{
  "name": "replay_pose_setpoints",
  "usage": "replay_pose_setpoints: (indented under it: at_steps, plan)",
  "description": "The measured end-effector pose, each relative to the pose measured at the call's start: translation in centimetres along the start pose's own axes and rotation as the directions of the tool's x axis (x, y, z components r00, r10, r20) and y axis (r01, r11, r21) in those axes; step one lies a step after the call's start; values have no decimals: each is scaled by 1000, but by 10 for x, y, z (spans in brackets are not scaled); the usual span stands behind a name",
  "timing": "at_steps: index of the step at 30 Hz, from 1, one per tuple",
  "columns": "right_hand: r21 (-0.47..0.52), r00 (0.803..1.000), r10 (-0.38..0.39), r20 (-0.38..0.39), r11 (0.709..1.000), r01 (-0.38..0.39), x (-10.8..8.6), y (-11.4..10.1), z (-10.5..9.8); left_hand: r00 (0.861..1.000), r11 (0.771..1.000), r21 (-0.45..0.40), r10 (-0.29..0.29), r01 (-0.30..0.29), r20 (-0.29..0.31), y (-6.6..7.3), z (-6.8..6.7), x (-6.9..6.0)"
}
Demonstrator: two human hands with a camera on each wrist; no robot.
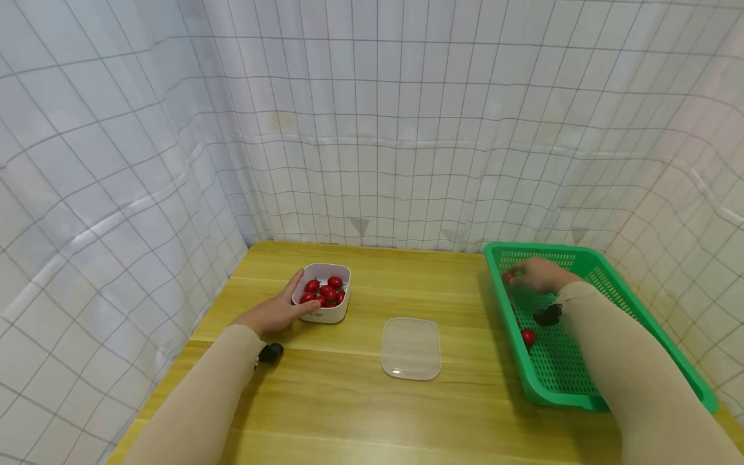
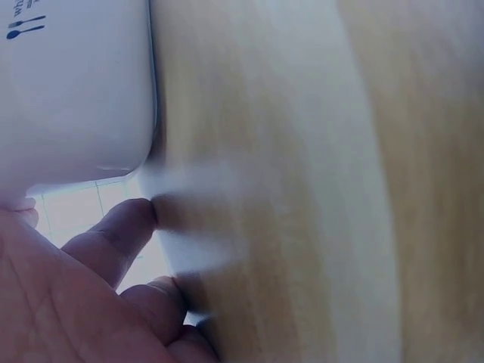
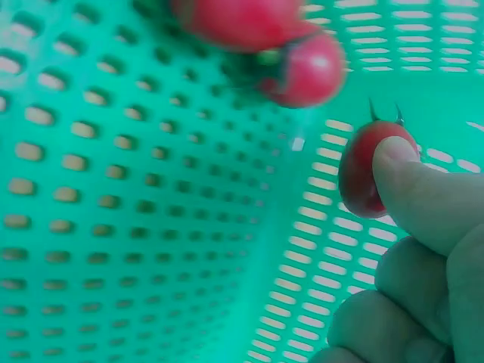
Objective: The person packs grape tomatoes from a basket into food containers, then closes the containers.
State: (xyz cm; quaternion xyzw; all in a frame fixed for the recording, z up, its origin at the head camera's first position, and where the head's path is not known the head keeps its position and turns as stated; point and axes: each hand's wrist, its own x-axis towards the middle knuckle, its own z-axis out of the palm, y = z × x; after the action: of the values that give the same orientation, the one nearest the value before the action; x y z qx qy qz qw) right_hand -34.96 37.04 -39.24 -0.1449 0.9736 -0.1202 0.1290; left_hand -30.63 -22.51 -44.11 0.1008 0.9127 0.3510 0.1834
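Observation:
A small white container (image 1: 331,314) with several red cherry tomatoes (image 1: 328,294) stands at the left. My left hand (image 1: 276,311) rests against its left side, thumb along the front and fingers behind; in the left wrist view the container's wall (image 2: 76,98) is beside the hand (image 2: 91,302). Inside the green basket (image 1: 526,361), my right hand (image 1: 540,274) pinches one tomato (image 1: 508,276). The right wrist view shows this tomato (image 3: 361,170) with its green stem, held by the thumb of the right hand (image 3: 423,257). Other tomatoes (image 3: 310,69) lie near it in the basket.
A translucent flat lid (image 1: 411,349) lies on the wooden table (image 1: 349,407) between the container and the basket. Another tomato (image 1: 528,336) is near the basket's left wall. White grid-patterned curtains (image 1: 378,129) surround the table at the back and sides.

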Motion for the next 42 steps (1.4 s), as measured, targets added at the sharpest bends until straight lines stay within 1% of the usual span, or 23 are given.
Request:
replay_pose_setpoints:
  at_steps: [4,7,11,14,15,18,21,25,28,32,36,39,42]
  plan:
    - [-9,1000,10,-21,1000,-10,-5,-7,-15,1000,1000,-10,-2,2,0,-2,0,0]
    - [-5,999,9,-47,1000,-9,-10,-12,-29,1000,1000,-10,6,-7,-3,-3,0,1]
    - [12,993,6,-118,1000,-4,-18,-27,-53,1000,1000,2,11,-11,-5,-2,0,0]
    - [25,986,9,-169,1000,-5,-20,-45,-68,1000,1000,8,19,-19,-4,-1,0,0]
    - [28,985,9,-174,1000,-4,-19,-52,-72,1000,1000,2,23,-23,-6,0,0,0]
    - [35,985,-12,-171,999,18,-14,-80,-79,1000,1000,0,27,-27,-6,1,0,0]
    - [34,986,-43,-160,998,49,-4,-113,-81,1000,1000,-20,21,-21,-6,0,-1,1]
    - [50,988,-81,-134,995,88,15,-155,-76,1000,1000,-14,20,-20,-4,-1,0,0]
    - [54,986,-126,-105,990,132,31,-184,-67,1000,1000,3,20,-20,-2,-1,0,-2]
    - [50,979,-191,-74,980,195,52,-217,-49,1000,1000,7,14,-14,-4,0,0,-2]
    - [58,970,-240,-34,969,241,69,-250,-28,1000,1000,19,11,-11,-7,-1,0,0]
    - [57,961,-277,-22,959,277,78,-273,-13,1000,1000,20,12,-12,-3,-1,0,0]
    - [40,951,-310,-27,950,310,84,-295,0,1000,1000,11,9,-9,-1,-2,0,0]
